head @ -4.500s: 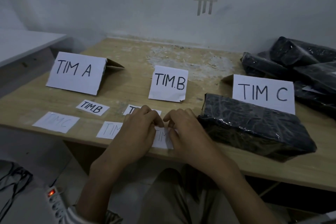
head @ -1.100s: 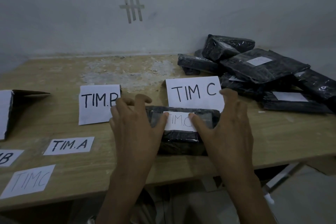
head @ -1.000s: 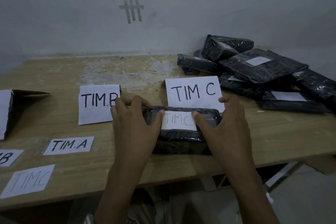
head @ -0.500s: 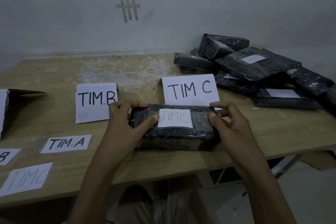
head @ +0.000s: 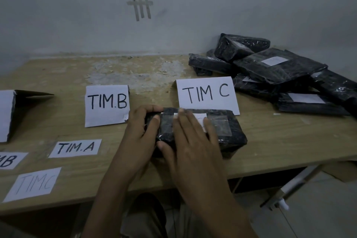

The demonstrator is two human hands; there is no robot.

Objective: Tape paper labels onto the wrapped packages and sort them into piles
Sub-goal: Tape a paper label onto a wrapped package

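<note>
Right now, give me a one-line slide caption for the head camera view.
Left grip holds a black wrapped package while right grip presses its taped label flat, before the TIM C sign.

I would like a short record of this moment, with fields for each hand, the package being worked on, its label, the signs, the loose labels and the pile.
left hand: grips the left end of the package
right hand: lies flat on the package, straight fingers pressing the label
package: black, on the table, before the TIM C sign
label: mostly hidden; clear tape beside it
other sign: TIM.B sign
loose labels: TIM.A label, TIMC label
pile: black packages, far right, some labelled
</note>
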